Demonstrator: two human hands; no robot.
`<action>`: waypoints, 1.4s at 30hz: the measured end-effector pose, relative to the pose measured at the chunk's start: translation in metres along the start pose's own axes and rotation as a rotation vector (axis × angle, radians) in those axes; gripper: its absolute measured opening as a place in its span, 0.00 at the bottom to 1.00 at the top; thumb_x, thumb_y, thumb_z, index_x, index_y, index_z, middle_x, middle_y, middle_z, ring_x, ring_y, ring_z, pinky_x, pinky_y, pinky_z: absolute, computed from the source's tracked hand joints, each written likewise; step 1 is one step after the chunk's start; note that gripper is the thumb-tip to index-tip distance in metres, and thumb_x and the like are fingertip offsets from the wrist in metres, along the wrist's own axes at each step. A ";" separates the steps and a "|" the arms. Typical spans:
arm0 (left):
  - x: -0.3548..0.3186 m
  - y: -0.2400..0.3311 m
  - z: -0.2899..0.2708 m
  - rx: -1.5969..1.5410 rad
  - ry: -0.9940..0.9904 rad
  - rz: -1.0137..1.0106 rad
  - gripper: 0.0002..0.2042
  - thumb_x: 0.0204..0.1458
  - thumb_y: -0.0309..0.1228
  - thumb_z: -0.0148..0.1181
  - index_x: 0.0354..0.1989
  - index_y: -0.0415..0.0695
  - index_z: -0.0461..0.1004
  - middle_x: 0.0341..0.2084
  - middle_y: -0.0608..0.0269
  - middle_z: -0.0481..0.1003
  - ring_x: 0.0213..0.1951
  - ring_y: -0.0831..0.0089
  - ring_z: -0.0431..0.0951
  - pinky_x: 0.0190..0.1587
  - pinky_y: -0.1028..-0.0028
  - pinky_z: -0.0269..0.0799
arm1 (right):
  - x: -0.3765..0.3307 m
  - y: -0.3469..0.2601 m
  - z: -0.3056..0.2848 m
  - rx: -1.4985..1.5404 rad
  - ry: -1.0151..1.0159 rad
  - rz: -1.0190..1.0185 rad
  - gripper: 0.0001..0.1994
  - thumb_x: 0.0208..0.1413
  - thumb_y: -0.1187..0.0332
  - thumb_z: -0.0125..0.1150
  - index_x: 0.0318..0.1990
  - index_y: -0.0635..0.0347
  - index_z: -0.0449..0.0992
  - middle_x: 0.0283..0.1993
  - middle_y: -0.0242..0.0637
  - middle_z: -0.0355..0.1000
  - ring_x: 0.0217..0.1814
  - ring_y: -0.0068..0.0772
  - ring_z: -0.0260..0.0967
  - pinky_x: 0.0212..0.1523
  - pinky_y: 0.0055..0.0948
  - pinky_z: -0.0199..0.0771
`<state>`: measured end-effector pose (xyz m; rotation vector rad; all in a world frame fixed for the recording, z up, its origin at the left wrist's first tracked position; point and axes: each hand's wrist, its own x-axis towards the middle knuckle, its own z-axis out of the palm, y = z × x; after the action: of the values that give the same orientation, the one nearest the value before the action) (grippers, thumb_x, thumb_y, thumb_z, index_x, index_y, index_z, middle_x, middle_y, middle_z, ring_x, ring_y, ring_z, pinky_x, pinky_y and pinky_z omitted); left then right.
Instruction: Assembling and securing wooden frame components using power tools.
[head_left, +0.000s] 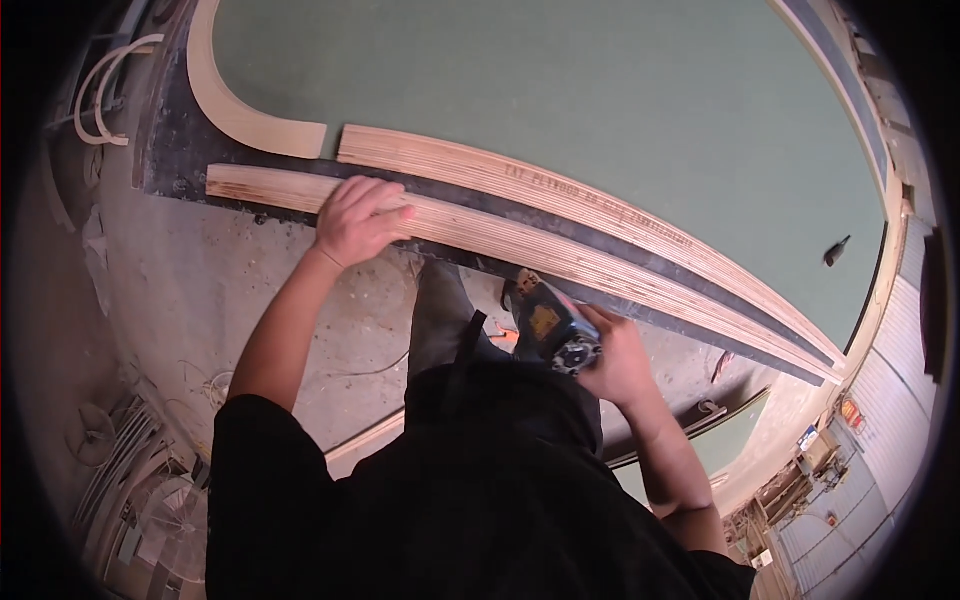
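My left hand (363, 220) grips the near plywood strip (480, 237) close to its left end, with the fingers over its top. This long, pale strip shows layered edges and lies along the near edge of the dark worktop (185, 150). My right hand (617, 360) is closed round a dark handheld power tool (548, 322) with an orange label and a round end cap. The tool is held in front of my waist, on the near side of the strip; its exact kind is unclear. Behind the near strip lies a second plywood strip (560, 190) with printing on it.
A large green board (560, 80) covers most of the worktop, with a curved wooden strip (225, 105) at its left corner. On its right lies a small black object (837, 250). Curved pieces (100, 90) stand far left. A thin cable (370, 372) crosses the floor.
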<state>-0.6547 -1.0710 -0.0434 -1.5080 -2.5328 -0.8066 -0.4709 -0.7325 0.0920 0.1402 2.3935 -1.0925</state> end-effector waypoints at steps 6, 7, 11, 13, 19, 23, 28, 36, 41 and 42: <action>-0.006 0.000 0.003 -0.032 0.046 -0.033 0.22 0.31 0.35 0.73 0.41 0.55 0.80 0.44 0.60 0.77 0.44 0.58 0.76 0.49 0.59 0.71 | 0.050 -0.062 0.041 -0.007 0.083 -0.014 0.31 0.34 0.73 0.62 0.54 0.62 0.75 0.40 0.52 0.75 0.42 0.60 0.73 0.43 0.43 0.75; -0.006 -0.001 0.004 -0.039 0.053 -0.044 0.20 0.32 0.34 0.72 0.40 0.55 0.81 0.44 0.60 0.77 0.44 0.58 0.76 0.49 0.60 0.71 | 0.057 -0.067 0.046 -0.016 0.072 0.002 0.31 0.34 0.74 0.62 0.54 0.61 0.75 0.40 0.52 0.76 0.42 0.59 0.73 0.43 0.43 0.75; -0.006 -0.005 0.008 -0.039 0.118 -0.037 0.19 0.37 0.32 0.70 0.42 0.56 0.81 0.43 0.62 0.77 0.43 0.60 0.76 0.49 0.61 0.71 | 0.079 -0.067 0.070 -0.020 0.093 0.079 0.24 0.38 0.73 0.63 0.49 0.61 0.77 0.37 0.52 0.76 0.41 0.58 0.73 0.42 0.41 0.76; -0.009 -0.006 0.007 -0.042 0.103 -0.062 0.20 0.38 0.33 0.70 0.44 0.57 0.81 0.43 0.62 0.77 0.44 0.61 0.76 0.50 0.62 0.71 | 0.085 -0.071 0.075 -0.024 0.088 0.145 0.21 0.40 0.72 0.64 0.47 0.62 0.78 0.36 0.52 0.76 0.41 0.58 0.74 0.41 0.40 0.76; -0.011 -0.009 -0.002 -0.185 0.022 -0.118 0.19 0.45 0.37 0.67 0.49 0.57 0.80 0.44 0.65 0.76 0.46 0.64 0.74 0.52 0.62 0.68 | 0.089 -0.077 0.075 -0.007 0.078 0.189 0.20 0.40 0.69 0.66 0.45 0.61 0.78 0.38 0.55 0.76 0.41 0.60 0.73 0.43 0.47 0.75; -0.004 -0.003 0.005 -0.084 -0.043 -0.284 0.18 0.51 0.43 0.62 0.50 0.55 0.77 0.40 0.68 0.75 0.43 0.66 0.73 0.49 0.64 0.66 | 0.089 -0.083 0.073 -0.008 0.090 0.182 0.20 0.39 0.69 0.66 0.44 0.61 0.78 0.38 0.54 0.76 0.41 0.60 0.73 0.42 0.47 0.76; 0.001 -0.002 0.018 0.119 -0.003 -0.274 0.08 0.55 0.44 0.57 0.31 0.55 0.71 0.29 0.72 0.67 0.36 0.70 0.69 0.41 0.68 0.62 | 0.091 -0.086 0.072 -0.099 0.106 0.125 0.21 0.37 0.70 0.65 0.45 0.60 0.78 0.38 0.52 0.76 0.40 0.59 0.74 0.41 0.47 0.76; 0.002 0.000 0.019 0.132 0.040 -0.300 0.07 0.54 0.41 0.57 0.30 0.54 0.73 0.28 0.71 0.69 0.33 0.69 0.70 0.38 0.68 0.64 | 0.101 -0.098 0.074 -0.071 0.079 0.081 0.22 0.38 0.72 0.66 0.47 0.61 0.77 0.37 0.50 0.76 0.41 0.57 0.73 0.41 0.41 0.75; 0.002 -0.001 0.020 0.116 0.060 -0.301 0.09 0.55 0.41 0.56 0.27 0.53 0.70 0.26 0.70 0.65 0.32 0.69 0.68 0.38 0.67 0.61 | 0.108 -0.093 0.072 -0.101 0.050 0.055 0.23 0.38 0.71 0.66 0.48 0.61 0.77 0.37 0.50 0.76 0.41 0.57 0.74 0.41 0.41 0.75; 0.003 0.000 0.020 0.112 0.036 -0.307 0.08 0.54 0.41 0.57 0.28 0.54 0.71 0.26 0.71 0.67 0.33 0.69 0.69 0.37 0.67 0.62 | 0.109 -0.094 0.069 -0.099 0.031 0.064 0.25 0.35 0.72 0.64 0.48 0.61 0.77 0.38 0.49 0.76 0.41 0.57 0.74 0.41 0.43 0.76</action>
<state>-0.6521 -1.0593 -0.0590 -1.0779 -2.7698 -0.7006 -0.5650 -0.8585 0.0653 0.1992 2.4479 -0.9479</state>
